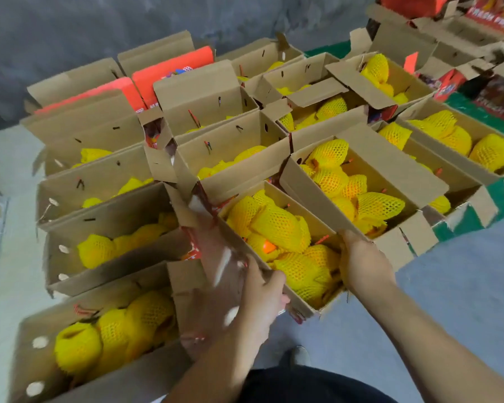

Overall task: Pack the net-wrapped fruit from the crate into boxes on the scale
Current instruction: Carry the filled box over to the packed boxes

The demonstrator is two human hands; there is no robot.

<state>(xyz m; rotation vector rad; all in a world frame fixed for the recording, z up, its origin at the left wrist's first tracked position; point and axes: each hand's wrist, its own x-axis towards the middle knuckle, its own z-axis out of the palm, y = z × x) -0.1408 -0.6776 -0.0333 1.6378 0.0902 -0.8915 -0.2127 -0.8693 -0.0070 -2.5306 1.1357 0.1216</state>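
At nine o'clock a column of open brown cardboard boxes runs up the pale floor, each holding fruit in yellow foam net sleeves; the nearest of them, at seven o'clock, shows round white holes along its side. Toward eleven o'clock two flat red printed cartons stand among raised flaps. At the centre sits the open brown cardboard box in hand, filled with yellow net-wrapped fruit, one bare orange patch showing between the sleeves. The left hand, at six o'clock, grips that box's near left wall, fingers curled over the edge beside its blurred glossy red-brown flap. The right hand, at about five o'clock, clamps the box's right rim, thumb inside against the fruit. Just beyond, at two o'clock, another filled open box touches it, and more filled boxes extend to three o'clock on a green surface. At one o'clock lie red printed fruit cartons.
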